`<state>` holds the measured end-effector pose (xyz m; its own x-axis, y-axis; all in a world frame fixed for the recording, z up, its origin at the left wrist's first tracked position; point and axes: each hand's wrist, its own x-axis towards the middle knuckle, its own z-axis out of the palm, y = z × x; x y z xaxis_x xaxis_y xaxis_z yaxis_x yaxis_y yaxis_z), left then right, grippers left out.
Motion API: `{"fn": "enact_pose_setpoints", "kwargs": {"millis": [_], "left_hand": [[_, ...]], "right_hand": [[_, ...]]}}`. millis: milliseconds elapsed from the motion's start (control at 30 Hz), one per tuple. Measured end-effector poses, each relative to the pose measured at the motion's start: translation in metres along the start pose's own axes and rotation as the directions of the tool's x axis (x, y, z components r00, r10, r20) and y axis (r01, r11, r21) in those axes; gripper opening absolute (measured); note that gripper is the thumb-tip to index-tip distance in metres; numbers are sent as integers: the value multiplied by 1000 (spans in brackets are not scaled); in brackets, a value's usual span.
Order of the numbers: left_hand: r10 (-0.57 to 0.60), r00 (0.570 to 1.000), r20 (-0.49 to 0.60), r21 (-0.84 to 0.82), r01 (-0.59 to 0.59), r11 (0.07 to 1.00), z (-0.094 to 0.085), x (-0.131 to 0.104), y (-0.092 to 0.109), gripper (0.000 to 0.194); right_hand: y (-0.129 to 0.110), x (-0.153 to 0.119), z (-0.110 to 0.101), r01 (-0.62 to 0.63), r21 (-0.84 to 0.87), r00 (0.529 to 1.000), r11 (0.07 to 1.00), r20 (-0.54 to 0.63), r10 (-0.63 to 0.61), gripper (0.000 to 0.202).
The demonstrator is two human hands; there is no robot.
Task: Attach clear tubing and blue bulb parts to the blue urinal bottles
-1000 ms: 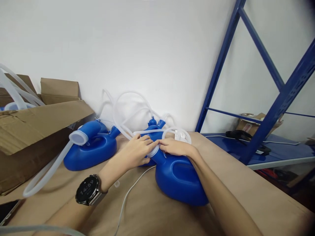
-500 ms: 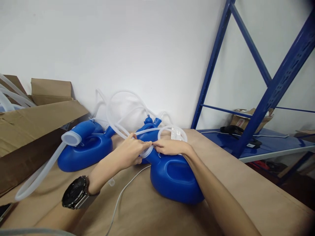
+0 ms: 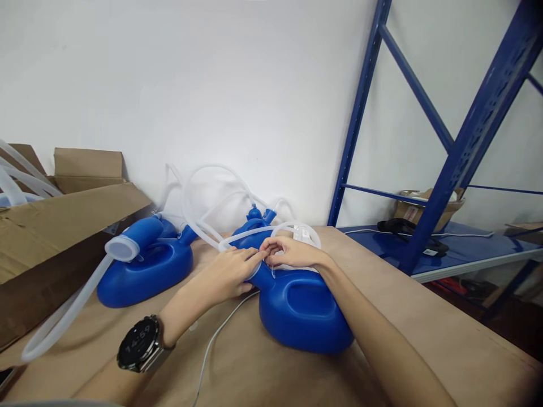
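A blue plastic bottle with a moulded handle lies on the brown-covered table, its neck pointing up and left. My left hand, a black watch on its wrist, is closed around the whitish cap at the end of that neck. Fingertips of my right hand are pinched together just above the neck, against the left fingers. A thin white tie hangs at the neck below them; whatever the right fingers pinch is hidden. Behind the hands, clear tubing loops over another blue bottle.
A similar blue bottle with a hose stands to the left, beside an open cardboard box holding more tubing. A white cable crosses the table. Blue shelving rises at the right. A phone corner shows at lower left.
My right fingers have lifted and curled into a pinch above the neck. The left hand has turned slightly over the cap, covering more of it. The view has tilted slightly.
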<state>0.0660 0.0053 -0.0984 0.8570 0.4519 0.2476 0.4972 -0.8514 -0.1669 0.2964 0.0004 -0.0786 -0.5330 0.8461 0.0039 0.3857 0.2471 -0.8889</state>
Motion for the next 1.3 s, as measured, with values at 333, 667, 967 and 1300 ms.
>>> {"fn": "enact_pose_setpoints", "kwargs": {"millis": [333, 667, 967, 1300], "left_hand": [[-2, 999, -54, -81, -2, 997, 6, 0, -6, 82], [-13, 999, -39, -74, 10, 997, 4, 0, -3, 89], [-23, 1000, 12, -82, 24, 996, -7, -4, 1, 88], [-27, 999, -46, -278, 13, 961, -3, -1, 4, 88]], "right_hand": [[-2, 1, -1, -69, -2, 985, 998, 158, 69, 58], [1, -1, -7, -72, -112, 986, 991, 143, 88, 63], [11, -2, -5, -29, -113, 992, 993, 119, 43, 72], [4, -3, -4, -147, -458, 957, 877, 160, 243, 112]]}}
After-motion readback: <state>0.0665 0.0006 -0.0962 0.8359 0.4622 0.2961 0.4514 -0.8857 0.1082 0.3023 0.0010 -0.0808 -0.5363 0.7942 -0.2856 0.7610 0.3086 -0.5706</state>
